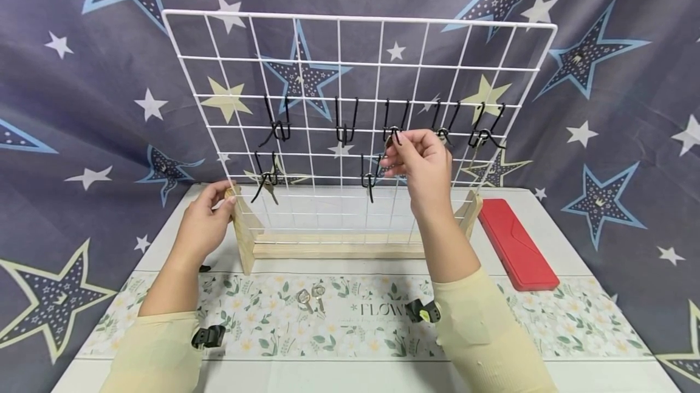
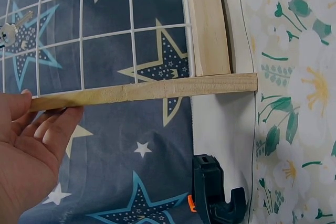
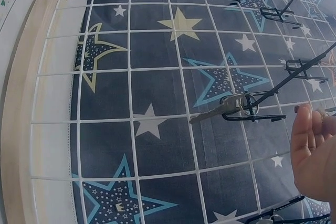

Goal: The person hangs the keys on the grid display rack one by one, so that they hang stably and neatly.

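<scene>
A white wire grid rack [image 1: 358, 65] stands upright in a wooden base [image 1: 339, 251]. My left hand [image 1: 205, 220] grips the upper end of its left wooden side support [image 2: 142, 88], thumb on one face and fingers on the other. My right hand [image 1: 423, 159] is raised at the middle upper black hook [image 1: 395, 118]. Thumb and fingertips pinch what looks like a key on a ring, mostly hidden by the fingers. Just below hangs a key [image 3: 215, 111] on the lower middle hook [image 3: 262, 117]. Another key [image 1: 270, 189] hangs from the lower left hook [image 1: 265, 168].
Two loose keys with rings [image 1: 310, 299] lie on the floral-print strip [image 1: 251, 332] in front of the rack. A red case [image 1: 516, 244] lies to the right. Small metal pieces hang on the far right hook [image 1: 483, 135]. Behind the rack is a star-patterned curtain [image 1: 126, 34].
</scene>
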Demonstrator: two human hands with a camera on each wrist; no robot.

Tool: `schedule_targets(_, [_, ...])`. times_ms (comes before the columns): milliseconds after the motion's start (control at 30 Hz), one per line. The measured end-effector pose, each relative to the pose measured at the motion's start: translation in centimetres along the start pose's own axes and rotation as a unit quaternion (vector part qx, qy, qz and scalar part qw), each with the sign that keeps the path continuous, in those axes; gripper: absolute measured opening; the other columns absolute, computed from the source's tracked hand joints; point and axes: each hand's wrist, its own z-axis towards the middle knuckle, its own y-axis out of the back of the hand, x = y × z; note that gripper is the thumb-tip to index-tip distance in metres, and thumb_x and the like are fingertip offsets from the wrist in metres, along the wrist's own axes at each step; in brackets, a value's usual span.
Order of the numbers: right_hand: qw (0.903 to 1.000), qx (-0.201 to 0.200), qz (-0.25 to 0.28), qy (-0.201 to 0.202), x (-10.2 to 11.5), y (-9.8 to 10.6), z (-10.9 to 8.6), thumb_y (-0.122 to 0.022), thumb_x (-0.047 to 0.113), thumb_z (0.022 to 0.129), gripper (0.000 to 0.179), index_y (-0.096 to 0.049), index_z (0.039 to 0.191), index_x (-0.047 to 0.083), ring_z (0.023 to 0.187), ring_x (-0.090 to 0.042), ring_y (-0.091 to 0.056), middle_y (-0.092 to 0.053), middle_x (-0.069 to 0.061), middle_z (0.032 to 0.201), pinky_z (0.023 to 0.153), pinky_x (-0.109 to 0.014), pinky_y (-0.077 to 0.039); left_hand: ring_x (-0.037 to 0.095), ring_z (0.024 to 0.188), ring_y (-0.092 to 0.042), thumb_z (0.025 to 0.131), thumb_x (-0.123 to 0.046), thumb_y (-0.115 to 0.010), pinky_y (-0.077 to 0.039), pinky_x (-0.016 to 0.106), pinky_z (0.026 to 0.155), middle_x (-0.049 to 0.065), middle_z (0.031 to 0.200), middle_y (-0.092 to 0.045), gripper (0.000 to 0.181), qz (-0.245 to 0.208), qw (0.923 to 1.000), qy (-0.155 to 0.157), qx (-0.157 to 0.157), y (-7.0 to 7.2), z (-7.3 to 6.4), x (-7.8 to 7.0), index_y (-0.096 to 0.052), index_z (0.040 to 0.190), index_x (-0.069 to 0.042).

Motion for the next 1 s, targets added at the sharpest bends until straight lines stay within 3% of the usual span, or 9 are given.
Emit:
schedule_targets(567, [0.9985,0.039,-0.027,0.025,-0.4,1.4,-2.4,-0.068,0.02,0.094,0.019,-0.06,0.092,0.003,0.058,-0.019,-0.063,-0.063,-0.012,0.072,0.052,-0.031,-0.062,0.041,0.119,-0.06,0.106,-0.026,-0.045,-0.057,0.034,0.093,0.021,0.143,-0.051,0.042,0.003,1.0,0.007,0.005,-0.2,0.0,0.1,-0.045,0.144,-0.009])
schedule_targets(833, [0.9934,0.107,-0.006,0.04,0.5,1.6,-4.8,-0.063,0.013,0.097,0.015,-0.058,0.094,-0.001,0.064,-0.022,-0.063,-0.061,-0.012,0.074,0.056,-0.034,-0.063,0.04,0.119,-0.06,0.106,-0.027,-0.045,-0.057,0.033,0.092,0.021,0.143,-0.052,0.042,0.002,1.0,0.007,0.001,-0.2,0.0,0.2,-0.045,0.144,-0.009])
schedule_targets(1000, [0.9837,0.167,0.009,0.065,1.3,1.5,-5.8,-0.062,0.009,0.097,0.014,-0.057,0.094,-0.004,0.061,-0.022,-0.062,-0.062,-0.012,0.072,0.056,-0.035,-0.062,0.039,0.118,-0.061,0.105,-0.027,-0.045,-0.057,0.033,0.092,0.02,0.142,-0.052,0.042,0.002,1.0,0.006,0.0,-0.2,0.1,0.2,-0.045,0.144,-0.01])
